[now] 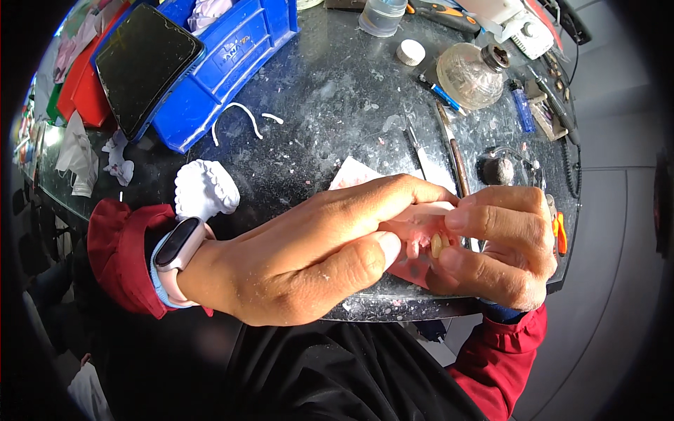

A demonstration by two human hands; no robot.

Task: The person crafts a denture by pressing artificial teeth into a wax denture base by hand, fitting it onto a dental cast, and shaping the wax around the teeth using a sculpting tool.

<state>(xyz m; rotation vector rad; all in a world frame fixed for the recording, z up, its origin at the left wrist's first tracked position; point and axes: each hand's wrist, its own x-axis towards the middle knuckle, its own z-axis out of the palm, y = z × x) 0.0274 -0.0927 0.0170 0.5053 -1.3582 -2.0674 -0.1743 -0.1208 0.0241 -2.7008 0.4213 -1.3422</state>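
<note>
My left hand (pixel 302 259) is closed around a dental model with pink wax (pixel 414 226), its thumb pressing on the near left side. Close against it, the thumb and fingertips of my right hand (pixel 502 242) pinch a small yellowish tooth (pixel 437 244) at the model's right part. Much of the model is hidden behind my fingers. Beneath both hands lies a pink sheet (pixel 411 272) on the bench edge. A white plaster dental cast (pixel 203 189) rests on the bench near my left wrist.
Beyond my hands lie a knife (pixel 414 144) and a wooden-handled tool (pixel 456 158). A glass bottle (pixel 469 76), a white cap (pixel 411 52) and a clear jar (pixel 381 17) stand farther back. At far left, a blue bin (pixel 228 63) has a dark tablet (pixel 147 67) against it.
</note>
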